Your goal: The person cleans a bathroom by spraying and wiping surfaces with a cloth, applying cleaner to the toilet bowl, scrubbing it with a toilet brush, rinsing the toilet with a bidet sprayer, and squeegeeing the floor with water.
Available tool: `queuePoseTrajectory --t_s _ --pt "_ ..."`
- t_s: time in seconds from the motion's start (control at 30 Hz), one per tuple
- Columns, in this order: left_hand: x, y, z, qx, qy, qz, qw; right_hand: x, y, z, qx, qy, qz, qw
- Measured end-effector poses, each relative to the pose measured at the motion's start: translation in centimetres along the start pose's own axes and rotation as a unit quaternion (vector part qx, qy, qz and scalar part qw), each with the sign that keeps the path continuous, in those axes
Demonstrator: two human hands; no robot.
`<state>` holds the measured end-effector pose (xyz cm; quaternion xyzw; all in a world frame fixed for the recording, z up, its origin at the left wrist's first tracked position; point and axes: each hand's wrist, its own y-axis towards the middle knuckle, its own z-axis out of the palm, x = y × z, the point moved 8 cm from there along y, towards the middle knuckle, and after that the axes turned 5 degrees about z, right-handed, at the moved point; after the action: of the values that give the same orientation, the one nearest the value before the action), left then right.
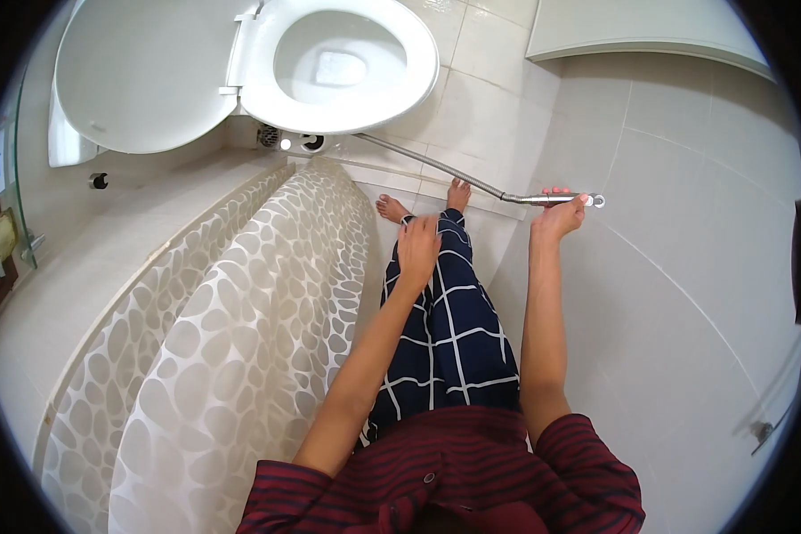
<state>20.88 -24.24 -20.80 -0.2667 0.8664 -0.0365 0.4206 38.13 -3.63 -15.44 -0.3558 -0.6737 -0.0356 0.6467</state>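
The right hand's grip is closed around the metal sprayer, whose long axis lies crosswise through the fingers, head end to the right. From its left end the flexible hose slants forward and left, passing out of sight by the toilet. The left hand, farther from the sprayer, is over the checked trousers; whether it pinches cloth, one cannot tell.

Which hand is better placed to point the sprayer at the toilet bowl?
Likely the right hand: it grips the sprayer, while the left hand, over the trousers, holds nothing visible.
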Motion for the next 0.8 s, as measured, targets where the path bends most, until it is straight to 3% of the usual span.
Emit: queuePoseTrajectory --t_s 0.07,0.17,0.27,0.3,0.33,0.4,0.43,0.53,0.7,0.77,0.8 --pt "3.3 -5.7 3.8 0.103 0.077 -0.083 0.988 -0.4 0.7 -0.1 -0.01 0.005 0.011 1.0" --pt "7.5 -13.7 6.3 0.331 0.183 -0.19 0.906 -1.0 1.7 0.0 0.005 -0.018 0.011 1.0" --pt "7.7 -13.3 5.6 0.234 0.044 -0.192 0.952 -1.1 2.0 0.4 -0.022 -0.02 0.003 1.0" --pt "7.0 -12.6 5.1 0.123 -0.088 -0.204 0.967 -1.1 2.1 0.5 -0.021 -0.025 0.008 0.999" --pt "5.4 -11.5 5.7 0.113 -0.196 -0.188 0.956 -1.0 2.0 0.8 -0.019 -0.029 0.013 0.999" --pt "3.0 -11.3 6.7 0.185 -0.14 -0.186 0.955 -1.5 1.7 0.7 -0.023 -0.031 0.026 0.999" --pt "3.4 -12.2 7.3 0.21 -0.169 -0.233 0.934 -1.7 1.8 0.8 -0.025 -0.028 0.034 0.999" --pt "4.3 -13.5 6.8 0.189 -0.216 -0.301 0.909 -1.8 2.9 1.7 -0.025 -0.03 0.046 0.998" --pt "4.6 -13.5 4.3 0.198 -0.23 -0.233 0.924 -2.0 3.1 1.8 -0.075 -0.042 0.046 0.995" --pt "2.6 -15.1 3.9 0.302 -0.305 -0.201 0.88 -2.1 3.9 1.7 -0.087 -0.053 0.022 0.995" --pt "1.0 -16.0 2.8 0.35 -0.224 -0.104 0.904 -2.2 4.4 1.8 -0.077 -0.05 0.027 0.995"
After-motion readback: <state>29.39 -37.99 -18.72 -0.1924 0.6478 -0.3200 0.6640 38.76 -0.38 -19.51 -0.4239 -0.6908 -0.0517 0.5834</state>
